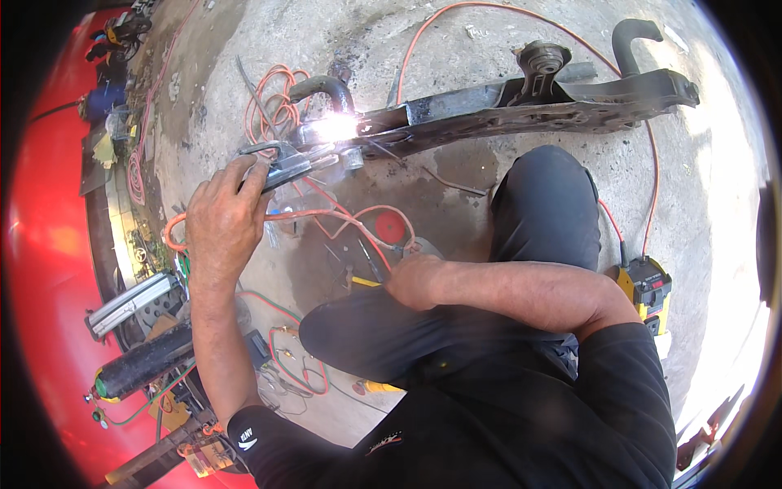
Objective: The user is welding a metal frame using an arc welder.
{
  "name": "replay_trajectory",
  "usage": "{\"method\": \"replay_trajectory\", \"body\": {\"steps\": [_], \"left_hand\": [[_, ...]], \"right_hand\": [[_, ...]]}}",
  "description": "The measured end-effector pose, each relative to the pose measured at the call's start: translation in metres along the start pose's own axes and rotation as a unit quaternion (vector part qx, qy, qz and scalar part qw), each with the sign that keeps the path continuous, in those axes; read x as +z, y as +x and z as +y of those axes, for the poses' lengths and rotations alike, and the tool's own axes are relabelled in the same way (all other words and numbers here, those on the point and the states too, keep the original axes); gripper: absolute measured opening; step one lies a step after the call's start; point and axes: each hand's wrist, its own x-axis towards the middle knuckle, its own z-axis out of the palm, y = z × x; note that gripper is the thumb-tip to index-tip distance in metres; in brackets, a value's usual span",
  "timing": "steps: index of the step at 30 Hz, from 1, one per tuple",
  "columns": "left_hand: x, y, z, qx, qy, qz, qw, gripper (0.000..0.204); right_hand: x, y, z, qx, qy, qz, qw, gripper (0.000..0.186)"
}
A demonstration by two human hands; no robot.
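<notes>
My left hand (224,216) is closed around a welding electrode holder (287,169), its metal jaws aimed at the near end of a long dark steel crossmember (489,122). A glaring white welding arc (336,128) burns there and washes out the metal around it. Beside the arc, a curved pipe (324,85) rises from the crossmember. My right hand (414,279) is closed low by my bent left knee, where an orange cable (358,222) runs up to it. Its fingers are mostly hidden, so I cannot make out what they hold.
A yellow and black welding machine (648,289) stands on the floor to my right, with orange cables attached. Coiled orange cable (277,98) lies beyond the arc. Near my knees are a red disc (390,227) and a yellow-handled tool (362,281). A dark gas cylinder (147,359) lies at left.
</notes>
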Motion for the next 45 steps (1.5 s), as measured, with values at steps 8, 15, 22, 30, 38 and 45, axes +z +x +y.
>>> {"method": "replay_trajectory", "body": {"steps": [8,15,22,30,38,45], "left_hand": [[0.004,0.001,-0.001,0.005,-0.006,0.004,1.000,0.036],[0.002,0.002,0.000,-0.002,-0.002,-0.002,1.000,0.036],[0.003,0.002,-0.001,0.000,0.001,0.003,1.000,0.035],[0.003,0.001,-0.002,-0.003,0.000,-0.001,1.000,0.035],[0.007,0.000,-0.003,-0.005,-0.006,-0.007,1.000,0.035],[0.005,0.002,-0.002,-0.002,-0.005,-0.002,1.000,0.036]], "right_hand": [[0.001,0.000,0.000,0.005,-0.001,0.003,1.000,0.026],[-0.006,-0.004,-0.001,0.002,0.011,-0.003,1.000,0.023],[0.000,0.002,0.001,-0.007,0.002,-0.013,1.000,0.028],[-0.001,-0.002,-0.001,0.001,0.004,0.013,1.000,0.021],[-0.005,-0.002,-0.001,0.004,-0.004,-0.018,1.000,0.027],[0.004,0.003,0.002,-0.001,0.003,0.005,1.000,0.025]]}}
